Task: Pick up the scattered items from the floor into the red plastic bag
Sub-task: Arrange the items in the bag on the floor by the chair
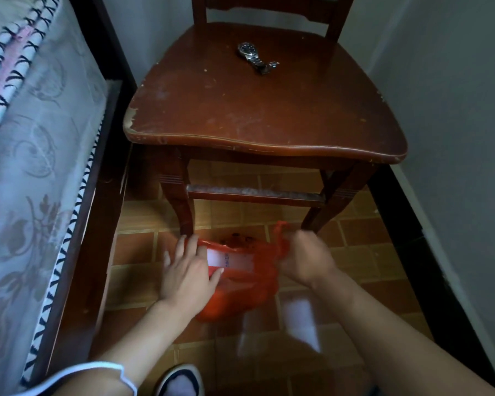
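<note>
The red plastic bag (240,292) lies on the tiled floor in front of the chair, its mouth open toward me. A white flat item (230,259) with small print sits in the bag's mouth. My left hand (187,274) rests on the bag's left rim, fingers on the white item's left end. My right hand (307,260) is closed on the bag's right handle (280,235), pulling it up. Both hands are slightly blurred.
A brown wooden chair (263,110) stands just beyond the bag, with a metal wristwatch (255,57) on its seat. A bed (32,167) runs along the left, a grey wall (455,110) on the right. My shoe (180,381) is at the bottom edge.
</note>
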`<state>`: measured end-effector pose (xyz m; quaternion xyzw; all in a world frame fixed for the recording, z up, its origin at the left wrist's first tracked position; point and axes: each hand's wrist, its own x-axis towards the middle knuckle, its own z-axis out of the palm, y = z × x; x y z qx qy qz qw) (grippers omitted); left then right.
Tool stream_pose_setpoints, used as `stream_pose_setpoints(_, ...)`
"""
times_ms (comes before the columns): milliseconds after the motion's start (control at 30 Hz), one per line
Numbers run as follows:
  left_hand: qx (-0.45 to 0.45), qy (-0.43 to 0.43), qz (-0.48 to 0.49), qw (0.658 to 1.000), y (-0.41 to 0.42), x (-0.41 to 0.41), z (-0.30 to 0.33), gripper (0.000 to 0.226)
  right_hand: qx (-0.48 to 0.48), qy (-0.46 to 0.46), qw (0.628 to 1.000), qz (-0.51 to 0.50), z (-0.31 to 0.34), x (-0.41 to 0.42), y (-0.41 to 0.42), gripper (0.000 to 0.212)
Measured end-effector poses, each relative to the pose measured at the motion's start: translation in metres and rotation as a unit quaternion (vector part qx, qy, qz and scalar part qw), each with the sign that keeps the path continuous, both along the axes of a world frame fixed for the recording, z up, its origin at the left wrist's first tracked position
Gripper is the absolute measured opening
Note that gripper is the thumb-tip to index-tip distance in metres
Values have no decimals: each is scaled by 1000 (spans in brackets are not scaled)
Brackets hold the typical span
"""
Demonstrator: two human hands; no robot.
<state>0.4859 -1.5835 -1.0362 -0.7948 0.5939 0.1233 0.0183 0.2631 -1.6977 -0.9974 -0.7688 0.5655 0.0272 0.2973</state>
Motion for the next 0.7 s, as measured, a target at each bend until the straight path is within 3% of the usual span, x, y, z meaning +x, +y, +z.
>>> stream_pose_setpoints(100, -98, 21, -57, 993, 0, -1, -6, 49, -249, 22, 968, 13, 21, 6, 0, 36)
stream_pose_setpoints(167, -113, 46, -113, 986, 2, -2, -17, 40, -328, 46, 942, 52, 22, 15, 5, 41)
stream_pose_setpoints(233, -86, 65, -148, 983, 5, -1, -25, 36, -355, 25, 921, 155, 12, 28, 15, 43)
stream_pose_setpoints(367, 29, 109, -160, 981, 10, 5, -27, 33, -250, -24, 891, 378, -26, 52, 32, 54)
stream_pose_setpoints(433, 80, 114, -169, 976, 13, 11, -25, 47, -143, 55, 894, 421, -46, 58, 32, 71)
stream_pose_setpoints(533, 114, 106, -149, 976, 19, 20, -29, 85, -55, 168, 878, 446, -78, 56, 25, 88)
stream_pose_setpoints(567, 114, 98, -144, 978, 20, 21, -32, 85, -36, 181, 883, 432, -87, 52, 22, 92)
stream_pose_setpoints(700, 78, 65, -152, 983, 27, 27, -46, 43, -23, 176, 910, 374, -118, 44, 14, 88)
